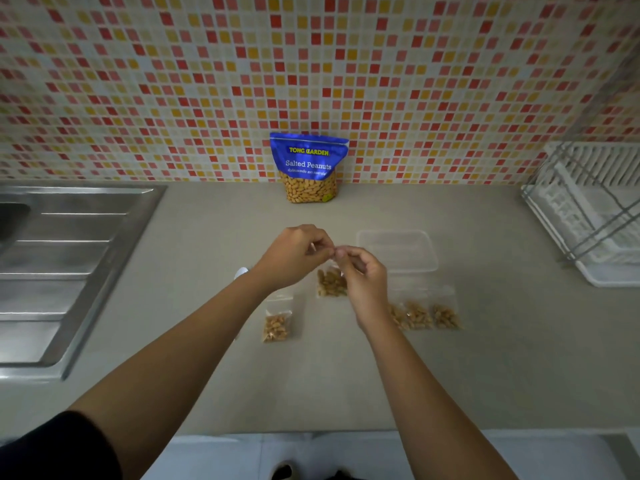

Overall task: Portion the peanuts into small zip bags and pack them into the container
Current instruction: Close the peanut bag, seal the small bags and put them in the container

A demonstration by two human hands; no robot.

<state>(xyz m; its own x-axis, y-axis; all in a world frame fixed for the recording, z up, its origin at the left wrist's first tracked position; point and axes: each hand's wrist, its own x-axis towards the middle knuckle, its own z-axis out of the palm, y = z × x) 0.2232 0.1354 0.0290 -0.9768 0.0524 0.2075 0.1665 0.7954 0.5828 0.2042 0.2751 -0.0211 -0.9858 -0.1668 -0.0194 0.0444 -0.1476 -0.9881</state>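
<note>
- Presently, head view: left hand (298,252) and right hand (363,275) meet fingertip to fingertip. Both are pinched on the top edge of a small zip bag (330,282) part-filled with peanuts. It hangs low over the bench (207,375), just in front of the clear container (398,249).
- Container looks empty, though its clear walls make that hard to confirm. One filled bag (277,323) lies on the bench left of the hands. A row of filled bags (426,315), three by my count, lies to their right.
- Risk: the pinch sits at one spot of the seal. If the ends are left unpressed, nuts could spill when the bag is laid down or packed.
- Risk: a nut or salt grains caught in the zip track would stop it closing.
- Risk: the right forearm crosses close over the row; a careless draw-back could sweep those bags aside.
- Writing: blue pouch (309,168), upright against the tiled wall (450,81), reads "TONG GARDEN" and "Salted Peanuts". The smaller line beneath is illegible. No labels seen on the small bags.
</note>
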